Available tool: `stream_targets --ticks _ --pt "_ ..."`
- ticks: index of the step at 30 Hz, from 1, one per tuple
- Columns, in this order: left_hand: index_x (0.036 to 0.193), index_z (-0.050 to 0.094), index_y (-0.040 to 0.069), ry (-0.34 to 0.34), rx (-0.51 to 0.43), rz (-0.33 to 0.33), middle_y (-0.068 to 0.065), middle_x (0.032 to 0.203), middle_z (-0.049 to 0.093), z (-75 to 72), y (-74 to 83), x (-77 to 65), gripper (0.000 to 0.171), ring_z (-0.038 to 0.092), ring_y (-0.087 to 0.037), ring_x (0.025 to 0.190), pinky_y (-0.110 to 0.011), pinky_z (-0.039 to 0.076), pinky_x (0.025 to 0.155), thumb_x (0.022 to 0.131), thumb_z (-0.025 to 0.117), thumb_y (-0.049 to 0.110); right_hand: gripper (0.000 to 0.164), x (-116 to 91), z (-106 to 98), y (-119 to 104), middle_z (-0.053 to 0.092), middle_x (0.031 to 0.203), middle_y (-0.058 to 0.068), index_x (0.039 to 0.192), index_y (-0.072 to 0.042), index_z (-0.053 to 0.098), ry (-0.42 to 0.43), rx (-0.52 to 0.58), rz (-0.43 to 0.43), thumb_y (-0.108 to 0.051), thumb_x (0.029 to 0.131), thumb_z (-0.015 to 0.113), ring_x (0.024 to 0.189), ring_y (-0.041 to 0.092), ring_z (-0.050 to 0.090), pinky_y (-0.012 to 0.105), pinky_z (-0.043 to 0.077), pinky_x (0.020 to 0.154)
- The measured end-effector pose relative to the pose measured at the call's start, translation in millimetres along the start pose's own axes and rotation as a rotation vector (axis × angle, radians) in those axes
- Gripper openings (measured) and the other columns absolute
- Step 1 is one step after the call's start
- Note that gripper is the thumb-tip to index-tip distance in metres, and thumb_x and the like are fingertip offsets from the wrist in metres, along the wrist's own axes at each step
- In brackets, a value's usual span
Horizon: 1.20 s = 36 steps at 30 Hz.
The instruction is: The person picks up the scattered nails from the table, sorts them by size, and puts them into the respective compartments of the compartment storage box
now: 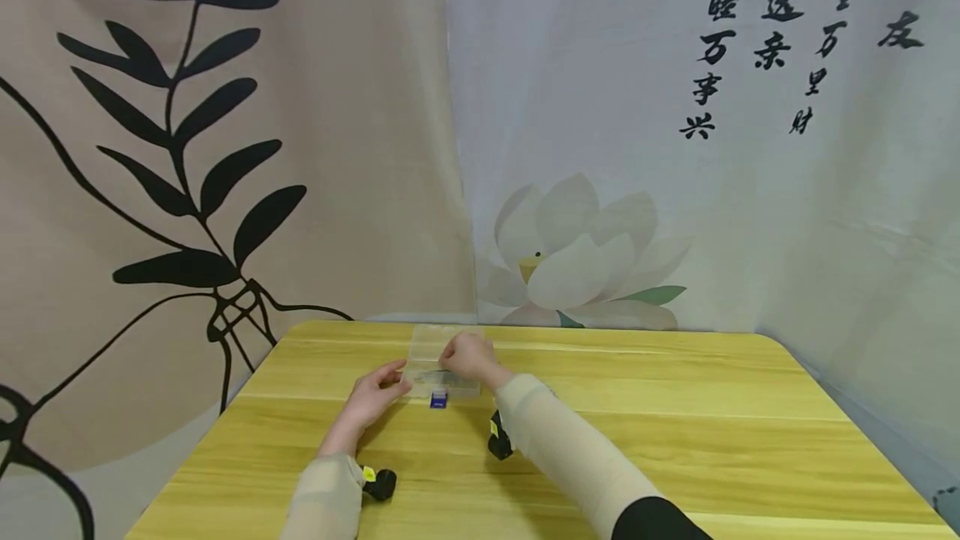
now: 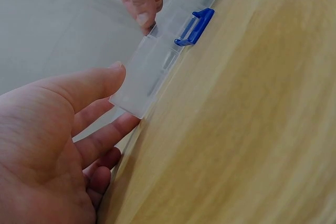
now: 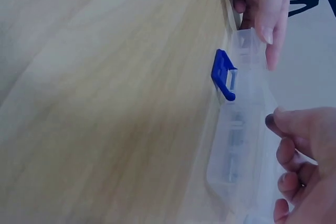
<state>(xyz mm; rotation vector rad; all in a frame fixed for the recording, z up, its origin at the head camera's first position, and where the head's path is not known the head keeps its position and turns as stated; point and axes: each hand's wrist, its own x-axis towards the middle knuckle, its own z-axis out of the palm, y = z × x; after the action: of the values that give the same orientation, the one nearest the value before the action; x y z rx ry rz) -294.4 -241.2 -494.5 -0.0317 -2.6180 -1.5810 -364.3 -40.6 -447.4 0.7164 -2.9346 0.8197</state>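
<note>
A clear plastic compartment box (image 1: 467, 390) lies near the table's back edge, its lid (image 1: 429, 343) raised at the rear. On its front hangs a blue latch (image 1: 438, 400), swung outward. My left hand (image 1: 372, 398) holds the box's left end, with the thumb (image 2: 113, 80) on the upper edge and fingers lower down at the corner. Above the box, my right hand (image 1: 471, 357) pinches a small dark piece (image 3: 270, 121) between thumb and finger. Its kind is too small to tell. Dividers show through the cloudy wall; the contents are blurred.
The wooden table (image 1: 675, 407) extends to the front and right. Behind it hangs a printed cloth (image 1: 375, 148) with plant drawings and writing. A black device with a yellow label sits at each wrist, the left one (image 1: 382, 484) close above the tabletop.
</note>
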Motion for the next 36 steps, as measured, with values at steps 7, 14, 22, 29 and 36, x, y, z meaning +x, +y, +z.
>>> stream_targets --ticks 7,14,22,29,36 --pt "0.141 0.049 0.004 -0.014 0.007 0.005 -0.02 0.127 0.057 0.1 1.2 2.3 0.052 0.051 -0.034 0.117 -0.05 0.042 0.097 0.094 0.065 0.02 0.014 -5 -19 9 0.073 0.086 -0.002 0.087 -0.011 0.079 0.016 0.061 -0.065 -0.018 0.091 0.067 0.058 0.005 0.053 0.024 0.045 0.057" --pt "0.143 0.048 0.004 -0.018 0.019 0.004 -0.021 0.13 0.055 -1.9 1.0 1.3 0.053 0.05 -0.036 0.119 -0.05 0.042 0.097 0.095 0.064 0.02 0.014 -8 -36 35 0.072 0.091 0.003 0.093 -0.006 0.077 0.028 0.188 -0.07 -0.014 0.092 0.066 0.072 0.011 0.062 0.027 0.051 0.067" --pt "0.144 0.046 0.005 -0.031 0.009 -0.006 -0.022 0.132 0.054 -2.0 0.5 -0.7 0.054 0.049 -0.036 0.121 -0.05 0.042 0.097 0.095 0.064 0.021 0.014 -21 -50 75 0.073 0.095 0.008 0.094 -0.002 0.077 0.03 0.262 -0.049 -0.011 0.093 0.065 0.076 0.014 0.063 0.028 0.05 0.067" --pt "0.144 0.046 0.004 -0.038 0.018 -0.002 -0.023 0.131 0.054 0.4 -0.3 0.4 0.055 0.049 -0.037 0.12 -0.051 0.041 0.098 0.095 0.064 0.021 0.016 -41 -50 105 0.072 0.102 0.01 0.1 0.001 0.075 0.025 0.335 0.026 -0.008 0.093 0.064 0.092 0.021 0.066 0.032 0.052 0.077" --pt "0.143 0.046 0.003 -0.029 0.029 -0.001 -0.024 0.13 0.054 2.3 2.2 0.6 0.054 0.049 -0.038 0.12 -0.051 0.04 0.098 0.095 0.064 0.02 0.017 -58 -47 123 0.07 0.107 0.015 0.103 0.005 0.072 0.017 0.45 0.057 -0.003 0.092 0.062 0.104 0.03 0.062 0.041 0.051 0.085"
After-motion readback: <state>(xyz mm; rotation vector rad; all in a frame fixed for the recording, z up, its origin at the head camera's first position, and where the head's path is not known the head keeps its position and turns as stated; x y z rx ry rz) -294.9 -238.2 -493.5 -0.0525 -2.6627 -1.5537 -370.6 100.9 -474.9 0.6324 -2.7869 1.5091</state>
